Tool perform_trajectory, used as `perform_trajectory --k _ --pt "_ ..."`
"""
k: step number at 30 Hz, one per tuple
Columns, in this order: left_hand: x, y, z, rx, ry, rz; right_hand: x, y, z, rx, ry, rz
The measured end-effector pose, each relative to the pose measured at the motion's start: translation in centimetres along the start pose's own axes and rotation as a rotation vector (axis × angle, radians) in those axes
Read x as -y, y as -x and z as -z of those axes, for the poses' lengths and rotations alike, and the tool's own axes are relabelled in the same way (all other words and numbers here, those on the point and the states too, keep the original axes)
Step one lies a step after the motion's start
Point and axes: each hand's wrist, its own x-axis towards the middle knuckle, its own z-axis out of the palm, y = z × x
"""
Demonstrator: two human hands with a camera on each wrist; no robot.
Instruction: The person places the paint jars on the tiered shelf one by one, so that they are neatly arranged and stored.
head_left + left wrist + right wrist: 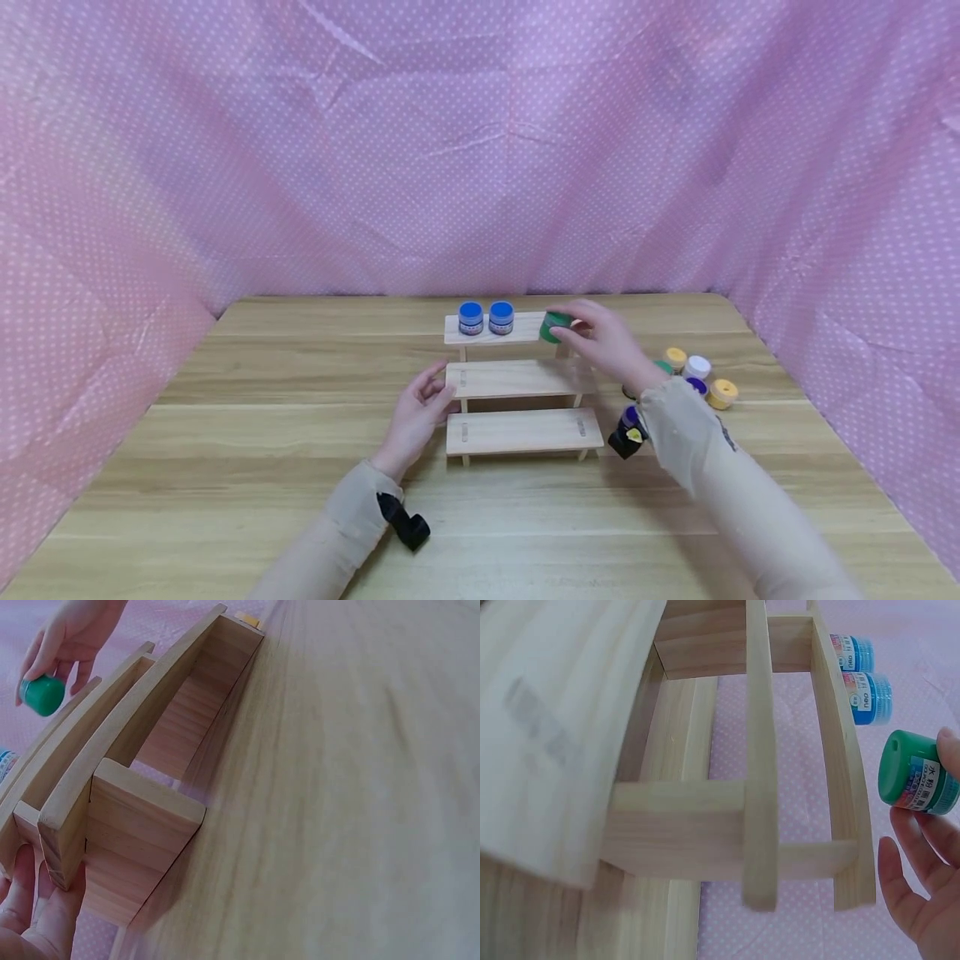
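A wooden three-tier stand (517, 429) stands on the table. My left hand (420, 412) grips its left end by the middle tier; in the left wrist view the fingers (60, 911) lie against the plank's end. My right hand (611, 342) pinches a green paint jar (553, 327) between thumb and fingers, over the right part of the top tier. The green jar (919, 772) is tilted in the right wrist view and apart from the plank there. Two blue paint jars (471, 318) (501, 317) sit upright side by side on the left of the top tier.
Right of the stand is a group of jars: two yellow (675, 358) (722, 393), one white (697, 367), a purple one (696, 386) and a green one (663, 366) partly hidden by the right arm. Another purple jar (630, 417) is nearer. A pink dotted cloth (480, 167) surrounds the table.
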Motion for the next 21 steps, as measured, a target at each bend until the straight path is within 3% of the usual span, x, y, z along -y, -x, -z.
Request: perform_trajectory --k 3,10,21 --pt "0.1 0.1 0.1 0.002 0.003 -0.017 0.4 -0.7 -0.3 0.007 -0.003 0.002" --pt "0.1 0.0 -0.1 -0.025 -0.015 0.055 0.8 -2.0 -1.1 -0.010 -0.010 0.018" --pt "0.1 0.1 -0.1 -0.024 -0.015 0.042 0.9 -2.4 -2.0 0.009 0.049 0.014"
